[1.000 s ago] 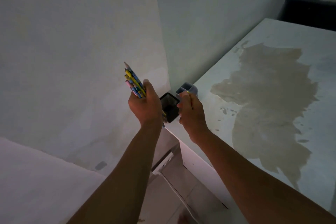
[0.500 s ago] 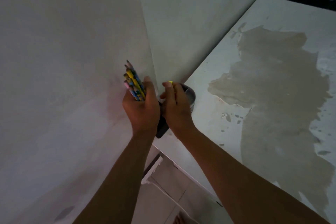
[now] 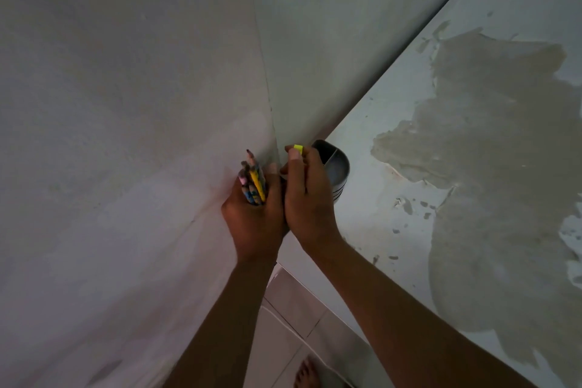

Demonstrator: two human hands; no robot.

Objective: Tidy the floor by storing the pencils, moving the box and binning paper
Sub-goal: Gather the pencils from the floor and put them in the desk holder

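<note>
My left hand (image 3: 256, 224) is closed around a bunch of coloured pencils (image 3: 253, 179), their tips pointing up toward the wall corner. My right hand (image 3: 310, 195) presses against it and pinches one yellow pencil (image 3: 298, 148), of which only the end shows above the fingers. Just behind my right hand a grey divided pencil holder (image 3: 335, 167) stands on the corner of the white table (image 3: 409, 123). The holder's near side is hidden by my right hand.
Two pale walls meet in a corner (image 3: 267, 88) just behind my hands. The table's top has a large worn brownish patch (image 3: 497, 167). Tiled floor (image 3: 293, 324) and a bare foot (image 3: 307, 373) show below between my arms.
My hands have come together and shifted slightly right. The dark square object seen between them earlier is now hidden. The view has tilted closer to the wall corner.
</note>
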